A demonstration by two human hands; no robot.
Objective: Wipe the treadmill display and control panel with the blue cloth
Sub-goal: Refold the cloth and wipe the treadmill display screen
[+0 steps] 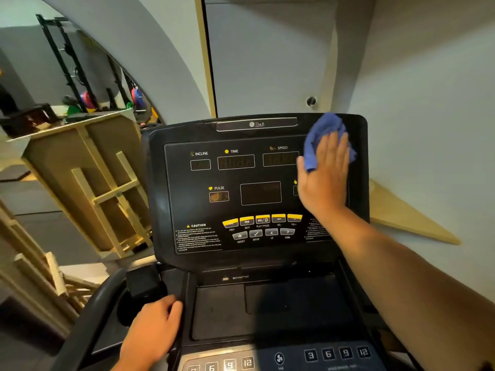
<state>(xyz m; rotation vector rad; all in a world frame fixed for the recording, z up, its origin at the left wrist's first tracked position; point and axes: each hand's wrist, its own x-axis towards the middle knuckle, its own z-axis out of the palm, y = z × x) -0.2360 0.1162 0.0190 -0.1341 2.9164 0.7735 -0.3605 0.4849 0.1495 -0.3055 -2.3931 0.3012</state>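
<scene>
The black treadmill display (235, 183) faces me, with INCLINE, TIME, SPEED and PULSE windows and a row of yellow buttons (262, 220). My right hand (325, 178) lies flat with straight fingers on the display's upper right part and presses the crumpled blue cloth (322, 135) against it. The cloth sticks out above and beside the fingers. My left hand (152, 333) grips the left edge of the lower console, fingers curled round it. The lower control panel (334, 354) with number keys shows at the bottom.
A dark tray recess (267, 309) sits below the display. A black handrail (88, 325) curves at the lower left. Wooden frames and panels (107, 183) lean at the left, with a weight rack (80, 84) behind them. A grey wall (428, 129) stands close behind.
</scene>
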